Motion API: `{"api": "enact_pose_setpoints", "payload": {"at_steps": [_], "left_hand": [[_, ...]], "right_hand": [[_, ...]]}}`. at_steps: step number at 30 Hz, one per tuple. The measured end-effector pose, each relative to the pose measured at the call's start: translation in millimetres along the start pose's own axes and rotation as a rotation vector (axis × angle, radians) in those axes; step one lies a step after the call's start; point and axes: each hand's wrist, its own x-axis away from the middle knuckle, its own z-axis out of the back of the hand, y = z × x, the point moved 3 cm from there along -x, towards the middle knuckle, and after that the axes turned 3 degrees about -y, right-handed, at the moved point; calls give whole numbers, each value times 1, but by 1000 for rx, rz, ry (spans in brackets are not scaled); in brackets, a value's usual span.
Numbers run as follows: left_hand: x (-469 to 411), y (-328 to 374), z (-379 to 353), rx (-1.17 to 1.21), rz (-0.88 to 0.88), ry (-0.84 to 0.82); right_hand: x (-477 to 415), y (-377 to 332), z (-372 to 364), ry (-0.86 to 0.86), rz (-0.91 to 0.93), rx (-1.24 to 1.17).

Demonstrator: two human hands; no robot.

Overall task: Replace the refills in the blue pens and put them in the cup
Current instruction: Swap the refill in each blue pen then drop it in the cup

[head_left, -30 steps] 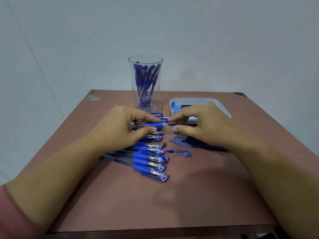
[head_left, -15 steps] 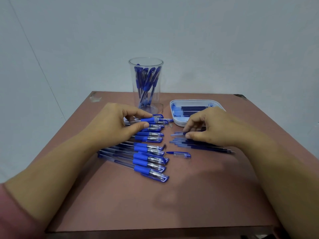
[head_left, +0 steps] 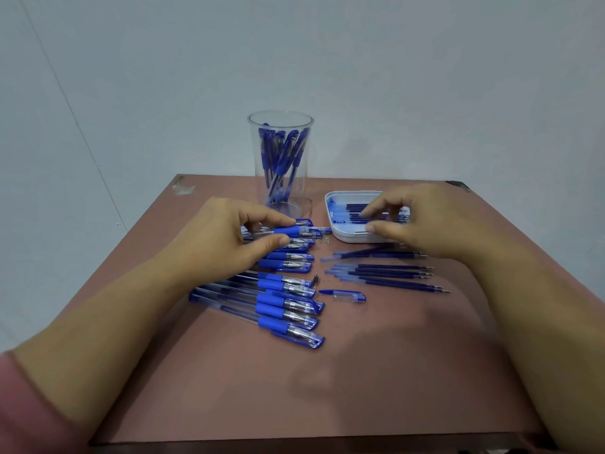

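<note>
Left hand (head_left: 229, 239) pinches a pen (head_left: 288, 231); right hand (head_left: 425, 221) hovers, fingers apart, over the tray (head_left: 347, 237)

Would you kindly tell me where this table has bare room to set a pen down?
Free: the table between the pen row and its near edge, and the far-left corner beside the cup. Crowded: mid-table, with pen row, loose refills, cap and tray.

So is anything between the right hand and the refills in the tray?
Nothing visible. The right hand is over the open tray, its fingertips right by the refills lying in it; no lid or other thing lies between.
</note>
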Motion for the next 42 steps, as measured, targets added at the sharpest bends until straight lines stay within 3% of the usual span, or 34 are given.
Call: {"api": "enact_pose_setpoints", "payload": {"at_steps": [6, 13, 30, 42], "left_hand": [[0, 4, 0, -19, -23, -3], [1, 4, 1, -24, -33, 4], [1, 7, 1, -24, -29, -9], [1, 4, 1, 19, -6, 3]], "right_hand": [[-24, 24, 0, -83, -123, 76], [-40, 41, -11, -175, -124, 131], [-47, 50, -17, -168, -122, 144], [-41, 33, -11, -36, -78, 5]]}}
